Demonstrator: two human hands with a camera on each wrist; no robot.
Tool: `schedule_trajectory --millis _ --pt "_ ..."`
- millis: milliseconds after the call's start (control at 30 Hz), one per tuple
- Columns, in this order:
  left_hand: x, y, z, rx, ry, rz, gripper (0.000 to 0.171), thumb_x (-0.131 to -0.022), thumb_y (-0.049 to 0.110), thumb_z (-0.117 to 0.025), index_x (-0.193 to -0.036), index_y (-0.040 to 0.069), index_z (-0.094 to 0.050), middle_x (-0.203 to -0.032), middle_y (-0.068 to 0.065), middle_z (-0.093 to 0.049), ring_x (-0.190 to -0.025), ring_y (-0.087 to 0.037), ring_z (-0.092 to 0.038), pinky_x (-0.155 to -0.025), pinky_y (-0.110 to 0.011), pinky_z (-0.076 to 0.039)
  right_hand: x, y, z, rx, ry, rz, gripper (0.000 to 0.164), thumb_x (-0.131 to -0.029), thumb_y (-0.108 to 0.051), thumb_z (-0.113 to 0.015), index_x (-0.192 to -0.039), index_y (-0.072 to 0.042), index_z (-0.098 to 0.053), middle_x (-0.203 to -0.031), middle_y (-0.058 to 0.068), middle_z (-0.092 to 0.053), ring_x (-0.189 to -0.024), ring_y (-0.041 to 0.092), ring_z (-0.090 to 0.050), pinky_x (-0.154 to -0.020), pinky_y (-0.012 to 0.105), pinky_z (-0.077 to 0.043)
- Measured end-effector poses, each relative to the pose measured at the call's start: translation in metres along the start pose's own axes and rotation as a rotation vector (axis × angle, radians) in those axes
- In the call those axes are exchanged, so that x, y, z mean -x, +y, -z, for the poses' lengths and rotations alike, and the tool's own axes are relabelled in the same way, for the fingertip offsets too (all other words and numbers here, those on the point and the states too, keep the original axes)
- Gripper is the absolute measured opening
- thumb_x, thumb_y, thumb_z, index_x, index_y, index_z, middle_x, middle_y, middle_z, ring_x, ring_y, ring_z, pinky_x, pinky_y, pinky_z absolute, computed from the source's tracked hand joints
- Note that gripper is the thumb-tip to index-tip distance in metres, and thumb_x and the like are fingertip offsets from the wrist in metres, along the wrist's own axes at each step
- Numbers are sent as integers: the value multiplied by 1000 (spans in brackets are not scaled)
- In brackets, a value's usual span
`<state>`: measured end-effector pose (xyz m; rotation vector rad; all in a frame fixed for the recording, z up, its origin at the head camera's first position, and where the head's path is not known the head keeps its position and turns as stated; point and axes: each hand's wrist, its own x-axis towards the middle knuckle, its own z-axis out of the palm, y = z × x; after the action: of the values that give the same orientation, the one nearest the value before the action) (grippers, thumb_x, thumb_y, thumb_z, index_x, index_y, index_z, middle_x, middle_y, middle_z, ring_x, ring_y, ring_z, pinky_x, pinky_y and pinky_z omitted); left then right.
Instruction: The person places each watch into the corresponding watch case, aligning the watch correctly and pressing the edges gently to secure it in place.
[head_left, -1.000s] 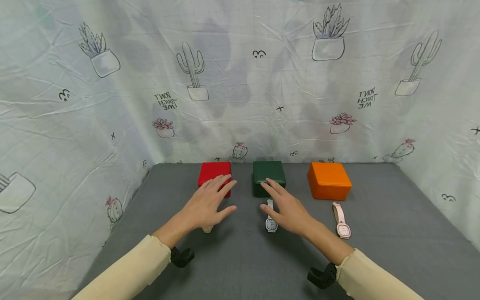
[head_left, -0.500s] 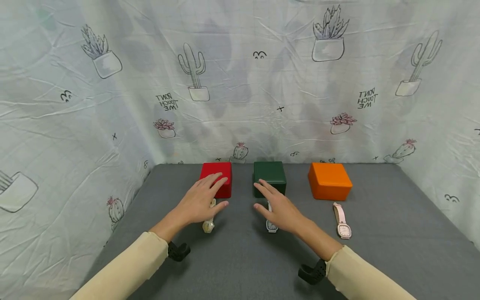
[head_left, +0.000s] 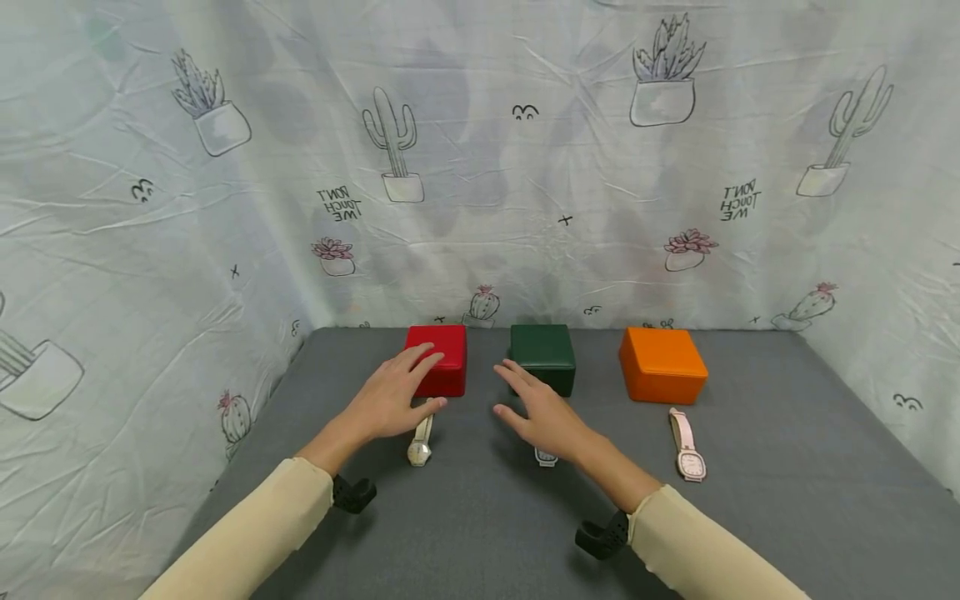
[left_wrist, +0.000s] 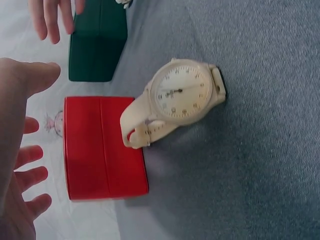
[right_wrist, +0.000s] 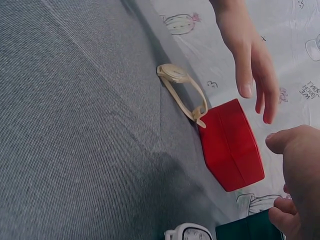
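My left hand (head_left: 387,398) hovers with fingers spread, overlapping the left part of a red box (head_left: 450,375) in the head view. Below that hand lies a cream wristwatch (left_wrist: 182,92), its strap buckled into a loop. My right hand (head_left: 551,421) is held over the table in front of a dark green box (head_left: 542,343), fingers extended and holding nothing. It covers most of a white wristwatch (head_left: 546,458); part of that watch's face shows in the right wrist view. Farther right, a pink wristwatch (head_left: 690,463) lies in front of an orange box (head_left: 663,367).
The three boxes stand in a row at the back of the grey table (head_left: 465,533). A white curtain (head_left: 465,242) printed with cactus drawings hangs behind and along the sides. Each wrist wears a black band.
Both hands have drifted left above the table. More of the cream watch shows, while the right hand covers more of the white watch. The boxes and watches stay in place.
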<state>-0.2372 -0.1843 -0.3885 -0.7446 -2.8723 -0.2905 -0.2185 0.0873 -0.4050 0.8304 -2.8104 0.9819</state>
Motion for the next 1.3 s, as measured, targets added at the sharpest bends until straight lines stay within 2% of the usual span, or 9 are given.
schedule_trajectory --millis 367,600,767,967,1167,1300 --pt "-4 -18 -1 -15 -18 24 77 -84 44 -68 -149 15 -37 -156 -11 -32 -140 -33 -34 -109 -58 -36 -19 -6 -15 -25 -19 -6 64 -94 -33 -62 -151 -20 -35 -158 5 -31 -140 27 -41 -110 52 -39" --pt "-8 -31 -1 -110 -62 23 75 -87 46 -64 -151 17 -35 -158 -11 -28 -143 -35 -29 -111 -59 -33 -34 -9 -25 -35 -42 -43 66 -94 -35 -62 -151 -20 -33 -159 6 -29 -141 28 -39 -110 52 -38" --pt "-15 -41 -3 -154 -92 33 77 -88 48 -62 -152 19 -32 -160 -11 -24 -143 -36 -28 -112 -59 -32 -46 -9 -34 -50 -50 -85 73 -91 -35 -67 -152 -16 -31 -158 9 -30 -142 30 -37 -111 52 -38" --pt "-20 -49 -5 -222 -84 15 80 -86 47 -65 -152 18 -32 -159 -13 -25 -141 -35 -31 -110 -56 -35 -59 -11 -46 -94 -49 -95 82 -87 -34 -71 -152 -13 -28 -158 9 -31 -144 27 -35 -112 49 -37" --pt "-28 -53 -9 -196 -90 -13 82 -85 48 -66 -153 20 -30 -160 -12 -24 -142 -35 -31 -109 -58 -36 -70 -9 -57 -131 -12 -107 89 -85 -30 -75 -153 -10 -23 -157 9 -32 -143 25 -36 -112 47 -37" --pt "-34 -55 -11 -170 -97 -15 84 -83 50 -68 -153 19 -30 -159 -13 -25 -141 -36 -32 -107 -60 -38 -77 -3 -64 -154 9 -160 92 -84 -31 -75 -154 -9 -19 -158 10 -31 -144 26 -35 -112 48 -37"
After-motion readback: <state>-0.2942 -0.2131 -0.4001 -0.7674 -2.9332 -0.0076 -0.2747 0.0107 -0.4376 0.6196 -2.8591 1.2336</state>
